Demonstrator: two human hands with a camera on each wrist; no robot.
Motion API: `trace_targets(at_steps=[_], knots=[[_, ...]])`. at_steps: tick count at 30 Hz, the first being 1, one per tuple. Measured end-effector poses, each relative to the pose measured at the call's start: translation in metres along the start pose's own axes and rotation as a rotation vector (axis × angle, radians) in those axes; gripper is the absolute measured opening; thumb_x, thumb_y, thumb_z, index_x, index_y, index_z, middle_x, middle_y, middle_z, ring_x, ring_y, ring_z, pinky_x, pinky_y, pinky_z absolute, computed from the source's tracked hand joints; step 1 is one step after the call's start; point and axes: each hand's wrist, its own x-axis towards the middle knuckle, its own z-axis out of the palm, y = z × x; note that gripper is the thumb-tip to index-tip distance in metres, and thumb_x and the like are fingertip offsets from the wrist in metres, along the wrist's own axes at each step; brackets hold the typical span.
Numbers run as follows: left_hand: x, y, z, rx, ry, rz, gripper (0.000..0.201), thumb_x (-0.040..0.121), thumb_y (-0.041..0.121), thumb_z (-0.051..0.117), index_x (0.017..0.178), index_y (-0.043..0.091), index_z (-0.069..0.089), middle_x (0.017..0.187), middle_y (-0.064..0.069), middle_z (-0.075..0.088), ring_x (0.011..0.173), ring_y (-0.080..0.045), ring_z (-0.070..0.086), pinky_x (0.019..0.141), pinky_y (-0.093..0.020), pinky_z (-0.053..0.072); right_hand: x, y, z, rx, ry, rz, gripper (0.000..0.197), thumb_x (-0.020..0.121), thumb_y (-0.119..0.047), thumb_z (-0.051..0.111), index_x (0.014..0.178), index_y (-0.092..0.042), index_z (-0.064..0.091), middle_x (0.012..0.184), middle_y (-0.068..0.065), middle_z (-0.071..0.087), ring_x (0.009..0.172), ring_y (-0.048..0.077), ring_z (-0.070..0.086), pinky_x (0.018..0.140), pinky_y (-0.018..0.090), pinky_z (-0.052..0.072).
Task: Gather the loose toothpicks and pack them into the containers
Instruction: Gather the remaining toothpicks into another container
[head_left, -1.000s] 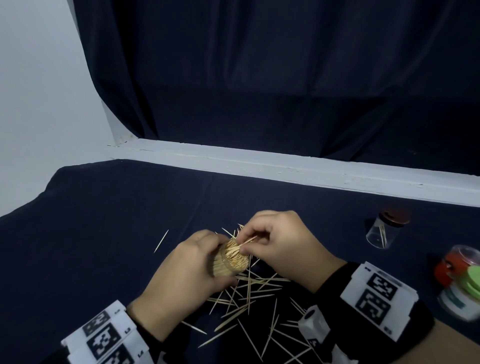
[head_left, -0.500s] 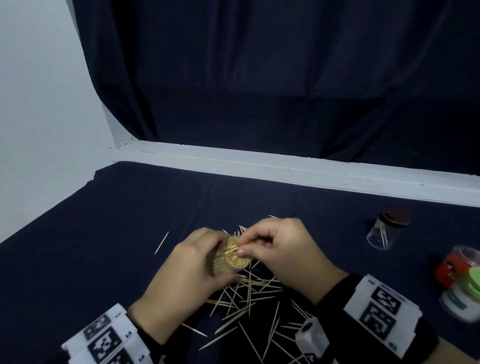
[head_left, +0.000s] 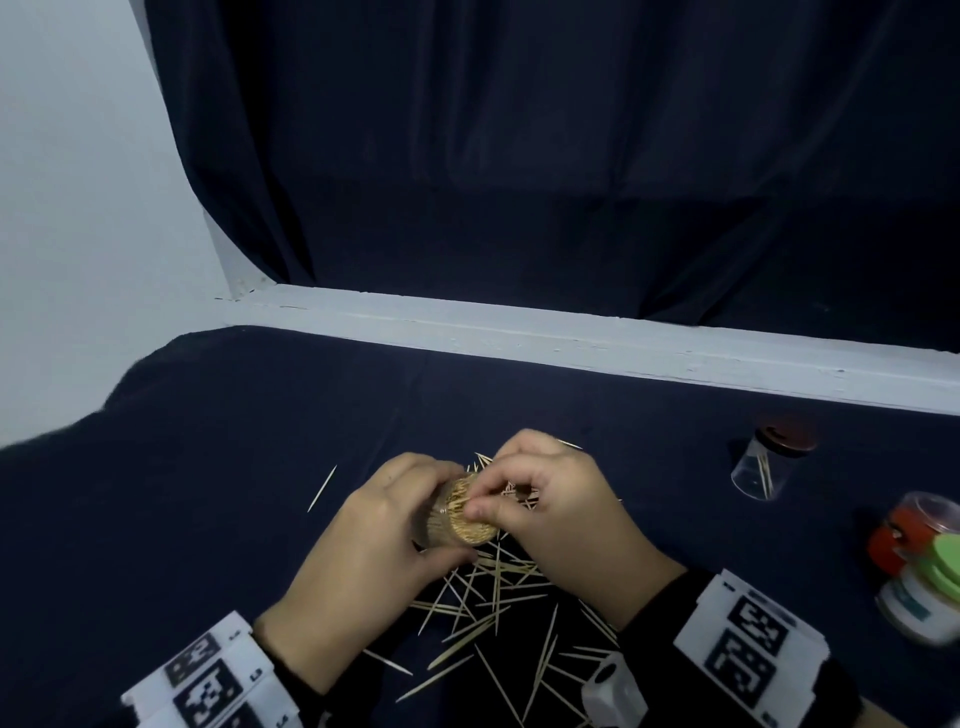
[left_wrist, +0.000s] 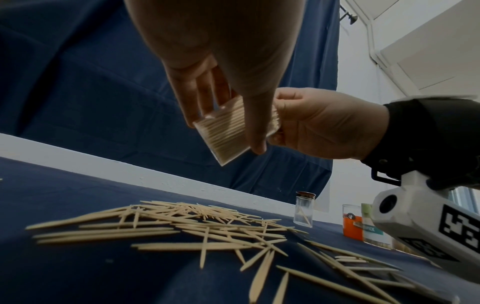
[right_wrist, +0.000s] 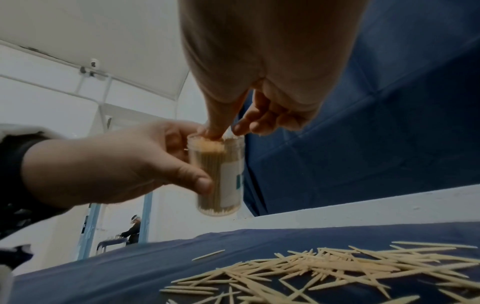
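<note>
The clear toothpick container (right_wrist: 217, 176), packed nearly solid, is up off the cloth in the left hand (head_left: 363, 561), fingers and thumb wrapped round its wall and its open mouth tipped toward the right hand (head_left: 550, 514) for easy access. The right fingertips (right_wrist: 214, 131) are pinched together on the stick ends at the mouth, likely seating one more; I can't make out a stick between them. Below, the loose toothpicks (left_wrist: 197, 224) lie scattered on the dark blue tablecloth (head_left: 208, 467), so plenty remains. Off right, well apart, a nearly empty small jar (head_left: 763, 470) with a brown lid, then orange and green-capped containers (head_left: 919, 561).
</note>
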Motion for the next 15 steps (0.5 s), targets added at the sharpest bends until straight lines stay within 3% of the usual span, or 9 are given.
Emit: trace_targets(at_steps=[4,7,9,13,15], knots=[[0.0,0.002,-0.001,-0.011,0.037,0.044,0.06,0.061,0.021,0.088,0.109,0.036,0.056,0.104,0.021,0.056,0.102,0.005,0.053,0.085,-0.005,0.039,-0.002,-0.006,-0.001,-0.024,0.044,-0.043,0.015,0.071,-0.019,0.079,0.068,-0.029,0.068,0.079,-0.011,0.06,0.073,0.007,0.053,0.074,0.022,0.04],[0.0,0.004,-0.004,-0.016,0.073,0.065,0.055,0.063,0.017,0.087,0.109,0.031,0.06,0.105,0.021,0.056,0.101,0.005,0.053,0.084,-0.006,0.04,-0.002,-0.012,-0.006,0.023,0.087,-0.052,0.024,0.068,-0.017,0.081,0.071,-0.034,0.066,0.074,-0.008,0.06,0.068,0.012,0.049,0.066,0.021,0.041],[0.0,0.006,-0.004,-0.025,0.083,0.074,0.053,0.064,0.014,0.086,0.107,0.029,0.061,0.103,0.021,0.056,0.098,0.004,0.055,0.081,-0.005,0.041,-0.002,-0.015,-0.003,0.023,0.094,-0.043,0.023,0.068,-0.015,0.082,0.075,-0.031,0.067,0.07,-0.007,0.057,0.066,0.008,0.049,0.062,0.017,0.04],[0.0,0.009,-0.003,-0.035,0.075,0.093,0.056,0.064,0.011,0.085,0.108,0.033,0.058,0.104,0.02,0.056,0.098,0.002,0.056,0.081,-0.005,0.041,-0.002,-0.015,0.002,-0.049,0.108,-0.025,0.023,0.064,-0.02,0.083,0.076,-0.027,0.065,0.068,-0.011,0.052,0.07,0.003,0.049,0.069,0.021,0.037],[0.0,0.007,-0.003,-0.028,0.081,0.083,0.053,0.065,0.012,0.086,0.108,0.029,0.061,0.105,0.019,0.057,0.101,0.001,0.056,0.083,-0.007,0.041,-0.003,-0.016,0.0,0.038,0.129,-0.021,0.02,0.066,-0.017,0.083,0.073,-0.024,0.065,0.066,-0.01,0.054,0.064,0.003,0.048,0.065,0.018,0.038]])
